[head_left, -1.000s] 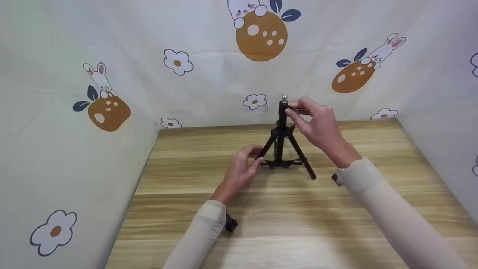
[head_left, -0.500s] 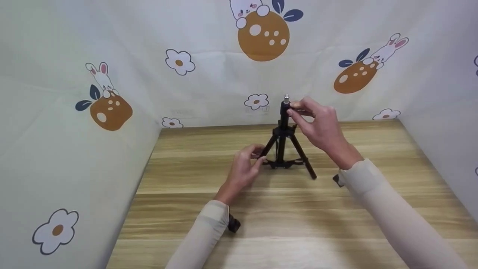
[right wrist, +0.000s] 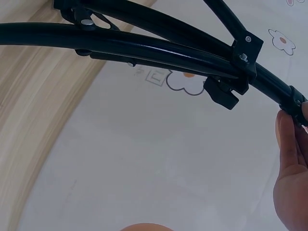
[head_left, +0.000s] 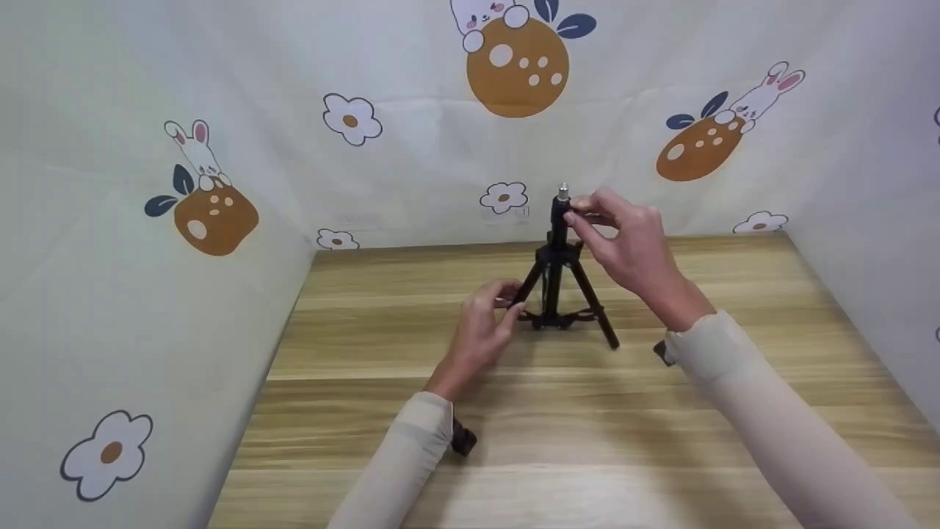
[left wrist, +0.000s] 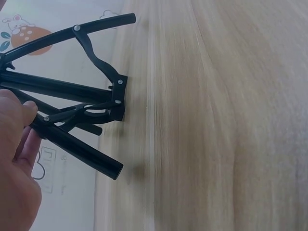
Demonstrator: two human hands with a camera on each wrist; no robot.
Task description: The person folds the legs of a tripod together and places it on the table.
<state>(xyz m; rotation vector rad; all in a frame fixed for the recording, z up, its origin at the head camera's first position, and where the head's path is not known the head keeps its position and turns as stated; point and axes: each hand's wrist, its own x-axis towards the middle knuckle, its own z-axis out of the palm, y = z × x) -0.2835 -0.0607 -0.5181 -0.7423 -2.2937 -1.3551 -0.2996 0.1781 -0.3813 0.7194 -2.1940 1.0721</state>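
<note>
Tripod (head_left: 554,285) rises between left hand (head_left: 481,328) and right hand (head_left: 636,248).

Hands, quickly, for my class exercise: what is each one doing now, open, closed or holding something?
Left hand: holding one leg of the tripod.
Right hand: holding the collar near the tripod's top.

Tripod (head_left: 555,290) black; tip (head_left: 563,191) silver. Tabletop (head_left: 382,353) yellowish brown, streaked with darker wood grain. Sleeves (head_left: 749,382) pale cream. Backdrop (head_left: 418,169) is off-white, printed with orange-brown fruit (head_left: 507,84) spotted white, dark blue leaves (head_left: 577,26), white rabbits (head_left: 762,97) with pink ears (head_left: 790,81), white flowers (head_left: 352,120) outlined dark, orange-centred.
</note>
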